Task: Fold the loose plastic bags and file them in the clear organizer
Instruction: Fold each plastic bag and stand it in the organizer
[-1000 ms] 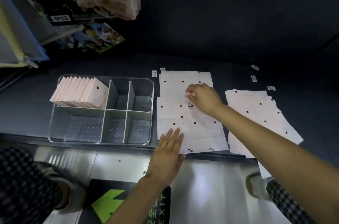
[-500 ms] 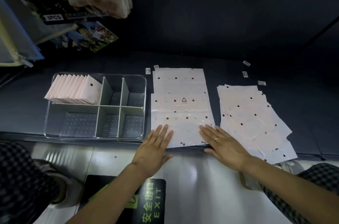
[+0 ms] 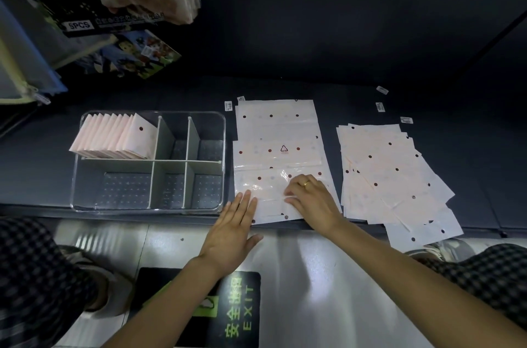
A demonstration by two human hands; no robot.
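Fingers (image 3: pixel 245 202) of the left hand (image 3: pixel 231 236) lie straight and together on the near edge of the dotted plastic bag (image 3: pixel 278 148).
The right hand (image 3: pixel 312 202) pinches a fold of this bag with curled fingers. The bag lies flat on the dark surface (image 3: pixel 285 85), between the clear organizer (image 3: pixel 148 161) at left and the loose bag pile (image 3: pixel 390 173) at right. Folded bags (image 3: pixel 117 136) stand in the organizer's far-left compartment.

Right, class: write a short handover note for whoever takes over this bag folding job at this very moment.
Left hand: flat, fingertips on the near edge of the spread bag.
Right hand: fingers curled on its near end, seemingly pinching the edge.
Done: folded bags filed in the organizer's back-left section.
Left: fold and file this bag, then the pile to the right.
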